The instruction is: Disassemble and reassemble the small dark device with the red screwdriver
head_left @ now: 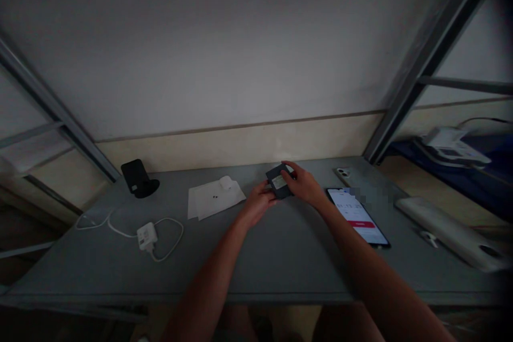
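Dark box: a small dark box (278, 181) with a pale label on its upper face sat toward the back middle of the desk (280, 262), caught between both hands. Couldn't tell if it rested on the desk or was lifted a touch.
Left hand: the left hand (258, 206) was at the box's near-left side, fingers curled in and closed on that edge, not spread at all.
Right hand: the right hand (306, 186) was on the far-right side, fingers wrapped over the top corner, gripping it too.
Box vs hands: right between the two, touching both, tilted a bit so the label faced the camera.
Phone: a phone (358, 216) with its screen lit lay flat just beside the right wrist, untouched.
Paper: a white sheet (212, 200) lay left of the left hand, near but apart, with a small white lump (226, 182) on its back corner and a couple of dark specks, too tiny to make out.
Charger: a white charger (146, 235) with its looped cable lay front left, well apart from the hands.
Stand: a black stand (138, 178) stood back left by the wall.
Far right: a long pale slab (444, 232) lay along the desk's right end.
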The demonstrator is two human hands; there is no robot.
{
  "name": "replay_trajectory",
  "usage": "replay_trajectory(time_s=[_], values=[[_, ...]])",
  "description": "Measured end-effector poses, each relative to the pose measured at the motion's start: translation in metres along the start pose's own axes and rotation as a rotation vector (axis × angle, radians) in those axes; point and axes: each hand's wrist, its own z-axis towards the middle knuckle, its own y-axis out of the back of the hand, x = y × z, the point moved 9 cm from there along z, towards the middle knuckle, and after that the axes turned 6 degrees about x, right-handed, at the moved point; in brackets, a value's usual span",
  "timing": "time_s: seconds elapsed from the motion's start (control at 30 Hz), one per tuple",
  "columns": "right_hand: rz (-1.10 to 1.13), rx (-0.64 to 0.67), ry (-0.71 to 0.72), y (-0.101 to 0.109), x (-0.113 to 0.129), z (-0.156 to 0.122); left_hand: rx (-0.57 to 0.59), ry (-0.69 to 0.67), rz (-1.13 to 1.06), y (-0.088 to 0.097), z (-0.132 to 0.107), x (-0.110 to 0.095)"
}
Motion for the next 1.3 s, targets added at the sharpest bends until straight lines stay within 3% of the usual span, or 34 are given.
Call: replay_trajectory(time_s=[0.17, 0.33, 0.5, 0.77, 0.97, 1.07, 1.13, 1.2, 1.3], values=[[0.137, 0.044, -0.074, -0.005, -0.021, 0.008, 0.086, -0.043, -0.011, -0.015, -0.005, -0.006], [0.173, 0.097, -0.137, -0.018, -0.029, 0.008, -0.036, -0.143, 0.036, -0.007, -0.005, -0.013], [0.17, 0.119, -0.139, -0.023, -0.026, 0.004, -0.079, -0.204, 0.261, -0.001, -0.005, -0.023], [0.124, 0.108, -0.098, -0.019, -0.022, 0.005, -0.127, -0.451, 0.704, -0.004, -0.013, -0.041], [0.123, -0.012, -0.085, 0.004, -0.026, 0.006, -0.083, -0.529, 0.714, -0.019, -0.021, -0.042], [0.165, -0.222, -0.07, 0.035, -0.019, 0.002, -0.1, -0.52, 0.645, -0.019, -0.021, -0.045], [0.373, -0.385, 0.062, 0.058, -0.004, -0.006, -0.141, -0.507, 0.616, -0.013, -0.021, -0.048], [0.606, -0.392, 0.225, 0.066, 0.017, -0.011, -0.175, -0.483, 0.603, -0.007, -0.019, -0.049], [0.829, -0.235, 0.318, 0.056, 0.044, -0.015, -0.161, -0.442, 0.537, -0.002, -0.015, -0.048]])
